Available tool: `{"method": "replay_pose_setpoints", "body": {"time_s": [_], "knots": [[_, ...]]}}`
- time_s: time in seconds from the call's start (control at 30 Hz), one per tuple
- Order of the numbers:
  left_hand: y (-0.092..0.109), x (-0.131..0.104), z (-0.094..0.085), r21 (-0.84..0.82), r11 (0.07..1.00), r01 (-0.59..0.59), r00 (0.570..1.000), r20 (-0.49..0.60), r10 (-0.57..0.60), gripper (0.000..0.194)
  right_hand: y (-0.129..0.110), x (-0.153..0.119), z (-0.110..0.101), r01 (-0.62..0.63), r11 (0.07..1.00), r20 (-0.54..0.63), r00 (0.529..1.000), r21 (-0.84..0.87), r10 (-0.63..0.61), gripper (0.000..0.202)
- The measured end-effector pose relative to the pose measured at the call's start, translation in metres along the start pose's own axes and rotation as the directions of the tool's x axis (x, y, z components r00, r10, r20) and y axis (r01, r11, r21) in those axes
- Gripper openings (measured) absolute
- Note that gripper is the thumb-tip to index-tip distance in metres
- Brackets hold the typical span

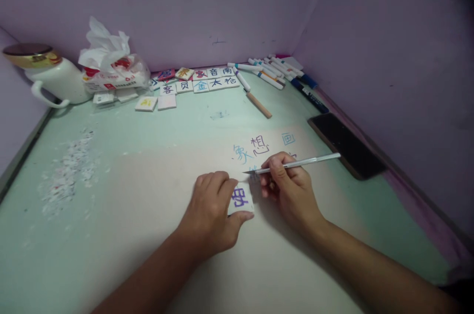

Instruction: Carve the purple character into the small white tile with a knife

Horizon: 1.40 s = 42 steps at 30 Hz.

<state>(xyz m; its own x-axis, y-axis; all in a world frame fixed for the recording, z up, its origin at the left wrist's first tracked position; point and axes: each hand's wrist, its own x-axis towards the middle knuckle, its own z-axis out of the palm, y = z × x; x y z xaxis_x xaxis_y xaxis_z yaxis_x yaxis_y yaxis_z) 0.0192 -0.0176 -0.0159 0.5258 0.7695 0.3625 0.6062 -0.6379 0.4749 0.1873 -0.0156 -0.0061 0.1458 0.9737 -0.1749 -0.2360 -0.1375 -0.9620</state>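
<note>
My left hand [213,208] grips a small white square tile [244,201] by its edges, thumb at the near side and fingers at the far side. A purple Chinese character is drawn on the tile, partly covered by my fingers. In my right hand [291,188] is a slim silver craft knife [311,160], held like a pen. Its dark pointed blade points left, just beyond the tile's far edge; whether it touches anything cannot be told. Around the blade, purple and blue characters [259,145] are written on the pale work surface [159,195].
White shavings [72,166] lie at the left. Along the back stand a white mug [61,84], a tissue pack [113,74] and rows of character tiles [201,86]. Several markers [270,79], a wooden-handled tool [258,104] and a phone [346,145] lie at the right.
</note>
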Motion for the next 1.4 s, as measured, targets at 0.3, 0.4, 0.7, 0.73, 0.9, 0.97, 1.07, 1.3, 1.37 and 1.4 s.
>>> {"method": "replay_pose_setpoints", "body": {"time_s": [0.3,0.4,0.7,0.73,0.9,0.97,1.07,1.3,1.37,1.4], "knots": [[0.003,0.001,-0.01,-0.157,0.976,-0.152,0.988,-0.01,0.152,0.037,-0.006,0.01,-0.014,0.077,0.996,-0.068,0.995,0.035,-0.074,0.032],[0.014,-0.003,-0.003,0.022,0.999,0.029,0.999,-0.046,-0.028,0.045,-0.004,0.009,-0.015,0.056,0.997,-0.057,0.997,0.044,-0.054,0.031],[0.016,-0.004,0.001,-0.192,0.981,-0.023,0.997,0.062,0.036,0.056,-0.003,0.013,-0.021,-0.036,0.997,0.15,0.988,-0.074,0.046,0.033],[0.014,-0.004,0.001,-0.235,0.971,-0.04,0.997,0.061,0.056,0.061,-0.003,0.013,-0.022,-0.052,0.997,0.146,0.987,-0.052,0.059,0.034],[0.011,-0.009,0.005,-0.301,0.953,-0.021,0.998,0.053,0.039,0.07,-0.003,0.006,-0.031,-0.029,0.999,0.18,0.983,-0.038,0.035,0.034],[0.011,-0.011,0.006,-0.291,0.957,-0.004,0.998,0.055,0.021,0.072,-0.003,0.003,-0.034,0.01,0.998,0.221,0.975,-0.063,0.004,0.034],[0.009,-0.01,0.005,-0.295,0.955,-0.016,0.997,0.071,0.038,0.071,-0.003,0.001,-0.038,0.024,0.995,0.261,0.965,-0.096,0.002,0.035],[0.01,-0.008,0.003,-0.312,0.95,-0.017,0.997,0.066,0.039,0.062,-0.005,0.0,-0.036,-0.006,0.989,0.282,0.958,-0.145,0.047,0.036],[0.011,-0.009,0.004,-0.312,0.95,-0.013,0.998,0.061,0.034,0.063,-0.004,-0.001,-0.036,-0.039,0.991,0.25,0.966,-0.13,0.071,0.036],[0.011,-0.009,0.004,-0.309,0.951,-0.009,0.998,0.06,0.028,0.063,-0.004,-0.001,-0.036,-0.047,0.991,0.234,0.969,-0.128,0.077,0.036]]}}
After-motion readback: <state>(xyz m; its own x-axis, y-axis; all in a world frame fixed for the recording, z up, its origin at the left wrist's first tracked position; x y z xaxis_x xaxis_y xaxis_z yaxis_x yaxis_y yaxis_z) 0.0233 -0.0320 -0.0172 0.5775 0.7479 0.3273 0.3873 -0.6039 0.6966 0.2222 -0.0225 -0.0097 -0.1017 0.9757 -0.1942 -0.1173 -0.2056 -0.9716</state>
